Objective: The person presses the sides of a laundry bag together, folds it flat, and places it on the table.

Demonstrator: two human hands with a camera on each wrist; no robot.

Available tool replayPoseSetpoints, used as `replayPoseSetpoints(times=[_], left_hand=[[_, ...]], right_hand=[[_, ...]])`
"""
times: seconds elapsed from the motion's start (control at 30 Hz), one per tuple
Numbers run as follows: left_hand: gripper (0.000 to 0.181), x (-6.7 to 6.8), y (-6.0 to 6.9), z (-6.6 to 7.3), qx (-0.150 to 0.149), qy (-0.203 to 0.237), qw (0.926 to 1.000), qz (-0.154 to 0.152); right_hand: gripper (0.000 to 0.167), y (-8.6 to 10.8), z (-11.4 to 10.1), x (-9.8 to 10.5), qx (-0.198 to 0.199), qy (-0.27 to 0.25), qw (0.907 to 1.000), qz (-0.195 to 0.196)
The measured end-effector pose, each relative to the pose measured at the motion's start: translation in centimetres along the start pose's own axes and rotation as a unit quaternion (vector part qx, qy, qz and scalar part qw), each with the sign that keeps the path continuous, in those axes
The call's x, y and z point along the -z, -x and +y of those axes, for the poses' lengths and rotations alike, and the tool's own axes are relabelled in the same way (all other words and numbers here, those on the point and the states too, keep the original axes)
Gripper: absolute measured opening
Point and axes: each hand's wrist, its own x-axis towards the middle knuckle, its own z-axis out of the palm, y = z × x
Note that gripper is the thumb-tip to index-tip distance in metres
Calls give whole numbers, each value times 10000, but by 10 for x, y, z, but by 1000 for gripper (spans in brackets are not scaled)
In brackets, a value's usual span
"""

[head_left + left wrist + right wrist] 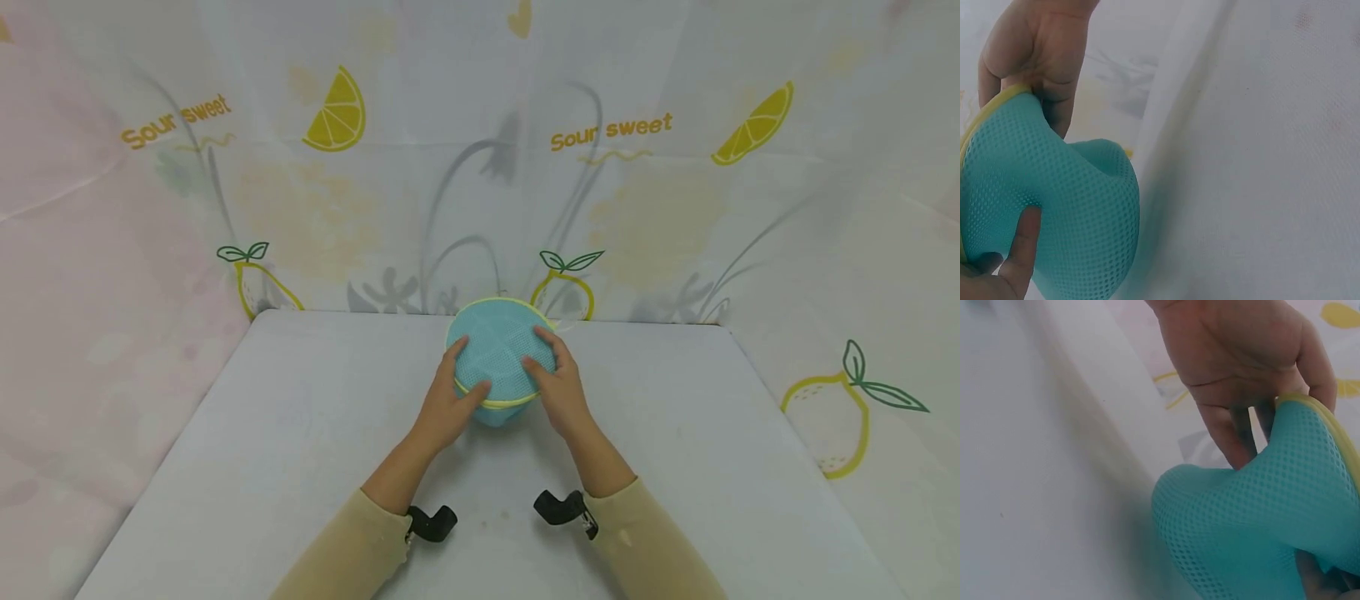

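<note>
A turquoise mesh bag [498, 350] with yellow edging is held up over the far middle of the table, its round flat face towards me. My left hand [450, 404] grips its left side, thumb on the near rim. On the opposite side my right hand [558, 387] holds it, thumb pressed on the mesh. From the left wrist view, the soft side of the bag [1079, 206] sags and dents inward under a fingertip. Fingers of the right hand [1241, 369] go behind the mesh in the right wrist view and are partly hidden.
A white table [315, 433] lies under both arms. Behind it and at the sides hangs a cloth backdrop [420, 108] printed with lemons and lettering. Each wrist carries a black mount [433, 523] near the beige sleeve [652, 542].
</note>
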Motion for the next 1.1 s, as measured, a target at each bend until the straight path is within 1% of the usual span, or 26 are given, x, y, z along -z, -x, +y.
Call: replayPoseSetpoints(times=[0.1, 0.2, 0.33, 0.43, 0.63, 0.9, 1.1], left_hand=[[76, 0, -1, -1, 9, 193, 9998, 104], [74, -1, -1, 0, -67, 314, 9992, 244], [72, -1, -1, 0, -213, 449, 9978, 434], [71, -1, -1, -2, -238, 575, 9965, 562], [67, -1, -2, -2, -244, 836, 9937, 703], [63, -1, -1, 3, -274, 944, 9893, 1076], [63, -2, -2, 2, -193, 1059, 9861, 1267]], right_hand=[[59, 1, 1, -1, -18, 164, 9998, -87], [58, 1, 2, -2, -19, 345, 9992, -176], [58, 2, 2, -2, 6, 439, 9987, -260], [59, 3, 2, -2, -3, 481, 9982, -347], [61, 5, 2, -2, 41, 628, 9964, -562], [66, 5, 8, -2, 45, 1122, 9903, -820], [70, 5, 10, -2, -55, 1284, 9858, -1081]])
